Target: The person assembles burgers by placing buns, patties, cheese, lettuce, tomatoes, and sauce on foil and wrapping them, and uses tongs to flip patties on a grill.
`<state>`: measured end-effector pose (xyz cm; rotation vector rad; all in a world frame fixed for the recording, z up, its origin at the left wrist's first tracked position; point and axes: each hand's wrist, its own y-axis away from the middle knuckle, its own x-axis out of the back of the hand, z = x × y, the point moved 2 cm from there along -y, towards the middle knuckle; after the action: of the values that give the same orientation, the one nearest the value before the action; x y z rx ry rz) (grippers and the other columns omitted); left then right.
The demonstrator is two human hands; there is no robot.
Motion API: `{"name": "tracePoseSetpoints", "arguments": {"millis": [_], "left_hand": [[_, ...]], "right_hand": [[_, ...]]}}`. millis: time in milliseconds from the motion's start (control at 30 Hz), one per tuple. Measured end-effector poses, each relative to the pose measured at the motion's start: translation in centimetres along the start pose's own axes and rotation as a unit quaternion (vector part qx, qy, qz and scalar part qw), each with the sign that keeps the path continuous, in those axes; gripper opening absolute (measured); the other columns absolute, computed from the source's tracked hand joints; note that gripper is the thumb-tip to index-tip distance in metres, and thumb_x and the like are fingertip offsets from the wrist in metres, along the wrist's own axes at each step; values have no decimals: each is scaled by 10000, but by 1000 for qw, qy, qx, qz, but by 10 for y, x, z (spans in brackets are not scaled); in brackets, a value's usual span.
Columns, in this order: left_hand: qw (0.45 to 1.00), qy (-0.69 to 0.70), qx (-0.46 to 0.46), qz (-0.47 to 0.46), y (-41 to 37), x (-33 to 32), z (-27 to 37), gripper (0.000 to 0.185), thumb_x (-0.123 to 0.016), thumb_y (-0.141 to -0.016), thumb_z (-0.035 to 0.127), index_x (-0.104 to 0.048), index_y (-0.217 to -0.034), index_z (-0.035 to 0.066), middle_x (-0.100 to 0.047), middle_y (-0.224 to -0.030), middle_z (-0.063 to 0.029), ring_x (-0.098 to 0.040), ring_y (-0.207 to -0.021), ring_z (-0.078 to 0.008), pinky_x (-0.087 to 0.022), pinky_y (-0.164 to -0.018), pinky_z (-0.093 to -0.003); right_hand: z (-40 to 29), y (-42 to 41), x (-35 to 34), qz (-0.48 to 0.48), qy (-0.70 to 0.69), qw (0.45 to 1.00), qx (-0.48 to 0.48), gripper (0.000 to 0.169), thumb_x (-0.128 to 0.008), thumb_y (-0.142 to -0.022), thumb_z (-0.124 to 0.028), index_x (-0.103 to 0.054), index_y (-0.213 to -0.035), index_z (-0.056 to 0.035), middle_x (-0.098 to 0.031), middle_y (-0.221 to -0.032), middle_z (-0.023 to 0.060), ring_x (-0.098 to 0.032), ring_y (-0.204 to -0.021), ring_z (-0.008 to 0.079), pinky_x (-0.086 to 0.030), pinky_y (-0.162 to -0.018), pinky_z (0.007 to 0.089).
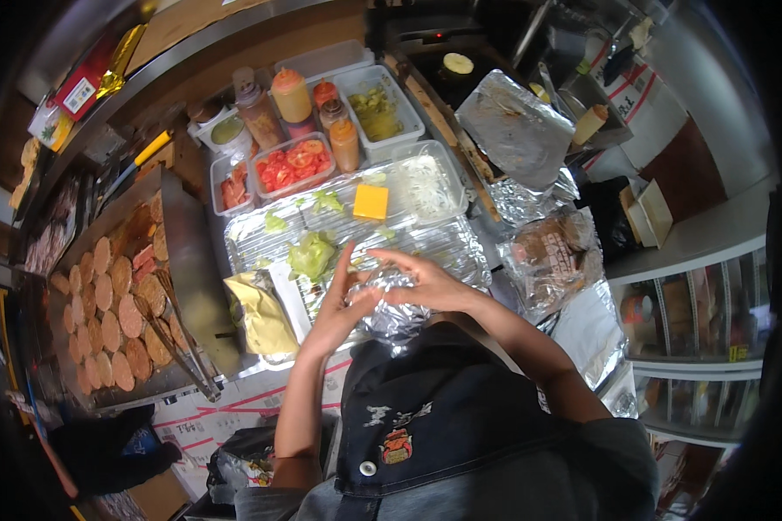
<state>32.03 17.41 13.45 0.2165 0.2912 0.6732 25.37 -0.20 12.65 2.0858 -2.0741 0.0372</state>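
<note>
Both hands are around a rounded bundle of crumpled aluminium foil [391, 299] in front of my apron. My left hand [341, 306] presses its left side, and my right hand [433, 283] covers its top and right side. What the foil contains is hidden. Just beyond lies a foil-lined tray [423, 246]. On it, a lettuce leaf [311, 256] sits near my left fingertips, and a stack of orange cheese slices [370, 202] lies farther back. Left of my left hand, a yellow paper packet [260, 314] rests at the tray's edge.
At left is a griddle of patties [111, 329], with metal tongs [176, 338] across it. Behind the tray stand tubs of tomato [293, 166], pickles [379, 111] and shredded onion [423, 185], plus sauce bottles [291, 94]. Bagged buns [550, 257] and foil sheets [586, 329] lie right.
</note>
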Motion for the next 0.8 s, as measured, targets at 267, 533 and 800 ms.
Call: {"name": "tracePoseSetpoints", "arguments": {"millis": [267, 533, 800], "left_hand": [[925, 181, -138, 305, 1, -16, -50, 546, -310, -1005, 422, -461, -1303, -9, -586, -1062, -91, -567, -936, -146, -461, -809, -270], [912, 330, 43, 239, -6, 31, -110, 399, -346, -987, 243, -496, -1252, -15, -587, -1139, -134, -568, -1033, -226, -460, -886, -349], [723, -630, -14, 284, 10, 103, -185, 795, -647, -698, -2, -252, -1383, -82, -261, -1385, -327, -380, -1217, -458, -384, -995, -414]], "right_hand": [[-14, 0, -56, 177, 66, 970, 152, 350, -691, -793, -106, -573, -1111, -20, -591, -1064, 120, -577, -995, 244, -466, -815, 326], [8, -10, -79, 159, -74, 982, 73, 200, -537, -896, -65, -587, -1079, 1, -575, -993, 45, -531, -867, 68, -448, -719, 206], [47, 20, -70, 250, -236, 928, -145, 231, -467, -977, -191, -591, -1084, -28, -486, -807, -58, -444, -812, 27, -374, -757, 182]]}}
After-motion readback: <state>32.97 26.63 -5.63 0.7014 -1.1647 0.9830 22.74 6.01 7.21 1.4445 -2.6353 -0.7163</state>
